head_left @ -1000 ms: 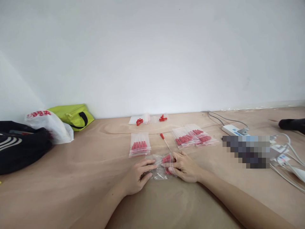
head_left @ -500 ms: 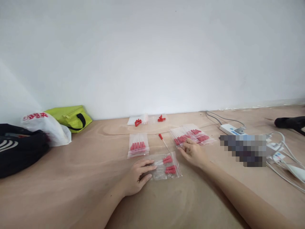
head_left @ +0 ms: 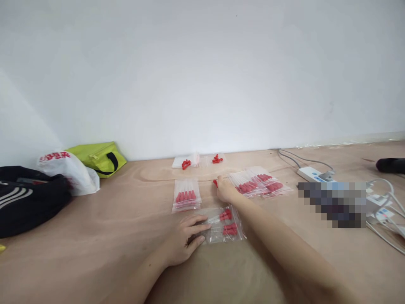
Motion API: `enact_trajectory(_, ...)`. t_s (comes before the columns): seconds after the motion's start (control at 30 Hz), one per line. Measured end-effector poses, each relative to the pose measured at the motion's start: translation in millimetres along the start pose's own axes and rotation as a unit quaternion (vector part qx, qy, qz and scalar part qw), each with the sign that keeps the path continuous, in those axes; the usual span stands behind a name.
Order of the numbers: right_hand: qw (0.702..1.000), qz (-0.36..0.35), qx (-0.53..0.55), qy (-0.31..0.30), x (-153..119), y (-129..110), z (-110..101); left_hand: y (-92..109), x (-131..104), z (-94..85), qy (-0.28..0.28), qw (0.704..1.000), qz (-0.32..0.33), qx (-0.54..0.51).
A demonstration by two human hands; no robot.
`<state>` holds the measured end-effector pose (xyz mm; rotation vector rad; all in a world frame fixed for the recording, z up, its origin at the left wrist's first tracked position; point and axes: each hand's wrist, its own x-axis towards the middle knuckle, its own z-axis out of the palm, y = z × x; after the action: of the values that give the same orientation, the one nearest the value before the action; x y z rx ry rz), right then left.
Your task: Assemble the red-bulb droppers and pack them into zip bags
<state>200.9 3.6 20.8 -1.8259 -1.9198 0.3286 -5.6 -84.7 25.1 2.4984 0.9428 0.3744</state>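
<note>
In the head view my left hand (head_left: pixel 186 237) lies on a clear zip bag (head_left: pixel 217 235) of droppers with red rubber bulbs, fingers spread and touching its left part. My right hand (head_left: pixel 225 190) is beyond that bag, its fingers closed around a loose dropper (head_left: pixel 215 183). Only the red bulb of this dropper shows; the hand hides its tube. Left of it lies a stack of bagged droppers (head_left: pixel 186 196). To the right, several more dropper bags (head_left: pixel 251 183) overlap one another.
Near the wall lie two bags (head_left: pixel 186 164) with small red pieces on them. At left are a black bag (head_left: pixel 28 207), a white plastic bag (head_left: pixel 74 173) and a lime-green bag (head_left: pixel 101 158). Power strips (head_left: pixel 311 173) with cables and a blurred-out object (head_left: pixel 332 204) occupy the right.
My right hand has moved left from the overlapping dropper bags to the loose dropper and closed on it. My left hand stays on the zip bag. The view has shifted slightly.
</note>
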Motion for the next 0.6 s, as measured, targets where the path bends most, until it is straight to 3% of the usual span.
enact_trajectory(0.1, 0.999, -0.031, 0.029, 0.034, -14.9, 11.9, -19.0, 0.9, -0.3, -0.6, 0.005, 1.0, 0.005, 0.004)
enact_trajectory(0.17, 0.98, -0.06, 0.134, 0.131, -32.0, 24.3, -31.8, 1.5, 0.1, -0.9, 0.007, 1.0, 0.008, 0.006)
enact_trajectory(0.23, 0.952, -0.039, 0.24, 0.188, -52.2, 37.3, -39.7, 1.6, 0.7, -0.9, 0.002, 1.0, 0.008, 0.012)
enact_trajectory(0.4, 0.884, 0.054, 0.407, 0.223, -92.5, 58.4, -35.5, -1.0, 1.9, 0.1, 0.001, 1.0, 0.011, 0.021)
enact_trajectory(0.5, 0.87, 0.067, 0.435, 0.223, -101.7, 60.1, -26.3, -2.1, 2.0, 0.7, 0.002, 1.0, 0.013, 0.021)
enact_trajectory(0.6, 0.858, 0.053, 0.478, 0.18, -104.9, 56.0, -17.7, -1.3, 2.0, 0.5, 0.0, 1.0, 0.01, 0.021)
